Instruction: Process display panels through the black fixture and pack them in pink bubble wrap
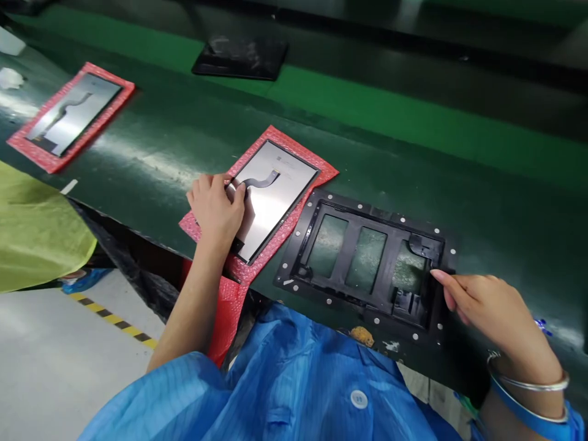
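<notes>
A silver panel [269, 211] with a curved dark ribbon cable lies on a pink bubble-wrap sheet [324, 169]. My left hand [215, 205] is at the panel's left edge, thumb and fingers curled around that edge near the cable's end. To the right, a black frame [342, 260] with rectangular windows and round silver dots along its rim lies flat, touching or close beside the wrap. My right hand [489, 303] is at the frame's right side, its thumb or fingertip on the rim and the other fingers curled, partly hidden.
Another silver panel [78, 113] on pink wrap lies at the far left of the green table [165, 122]. A dark flat device [241, 56] rests at the back. A yellow-green garment [37, 229] of another person shows at left. Red wrap [227, 315] hangs over the near edge.
</notes>
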Action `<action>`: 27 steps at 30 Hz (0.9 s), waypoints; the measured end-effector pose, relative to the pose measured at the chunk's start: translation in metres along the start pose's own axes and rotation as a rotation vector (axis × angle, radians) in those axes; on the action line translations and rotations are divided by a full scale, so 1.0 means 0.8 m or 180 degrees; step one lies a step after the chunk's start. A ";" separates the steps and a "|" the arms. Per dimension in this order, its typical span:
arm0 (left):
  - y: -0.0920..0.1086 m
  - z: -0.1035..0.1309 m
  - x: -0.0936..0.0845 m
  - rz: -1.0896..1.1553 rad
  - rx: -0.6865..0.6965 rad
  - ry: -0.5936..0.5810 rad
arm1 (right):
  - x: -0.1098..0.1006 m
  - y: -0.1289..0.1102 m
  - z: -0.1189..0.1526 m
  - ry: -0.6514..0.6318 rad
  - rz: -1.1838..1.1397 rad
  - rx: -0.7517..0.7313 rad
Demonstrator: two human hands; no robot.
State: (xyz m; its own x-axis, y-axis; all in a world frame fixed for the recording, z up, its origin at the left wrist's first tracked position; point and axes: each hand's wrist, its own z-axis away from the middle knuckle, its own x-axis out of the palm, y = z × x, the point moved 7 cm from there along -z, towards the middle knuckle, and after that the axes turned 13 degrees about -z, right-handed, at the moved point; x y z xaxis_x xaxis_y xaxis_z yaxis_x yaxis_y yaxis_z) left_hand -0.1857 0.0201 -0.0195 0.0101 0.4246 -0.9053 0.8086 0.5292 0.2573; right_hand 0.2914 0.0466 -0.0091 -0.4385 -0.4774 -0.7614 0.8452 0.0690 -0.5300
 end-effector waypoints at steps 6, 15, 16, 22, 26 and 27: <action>-0.005 -0.028 -0.003 0.0293 -0.0337 -0.0103 | -0.006 0.008 -0.002 0.0084 -0.0247 0.0154; -0.022 -0.039 -0.044 0.1595 -0.0918 -0.0876 | -0.036 0.032 -0.003 0.1402 -0.1704 0.0159; -0.028 -0.040 -0.056 0.1817 -0.1056 -0.0728 | -0.037 0.033 -0.002 0.1557 -0.1887 0.0080; 0.004 -0.020 -0.107 0.3180 -0.0804 -0.0730 | -0.041 -0.042 0.030 0.2417 -0.1366 -0.1135; 0.081 0.028 -0.087 0.3581 -0.0608 -0.1659 | 0.000 -0.163 0.056 0.1923 -0.0206 -0.2928; 0.099 0.040 -0.081 0.3666 -0.0610 -0.1832 | 0.014 -0.184 0.058 0.1733 0.0034 -0.3213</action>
State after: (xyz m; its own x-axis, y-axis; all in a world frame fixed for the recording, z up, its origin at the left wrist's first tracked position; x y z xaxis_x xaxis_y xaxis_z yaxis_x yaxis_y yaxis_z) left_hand -0.1035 0.0113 0.0485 0.9256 0.3535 -0.1353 0.0705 0.1900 0.9792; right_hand 0.1764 -0.0096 0.0781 -0.7147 -0.0472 -0.6979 0.3270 0.8594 -0.3930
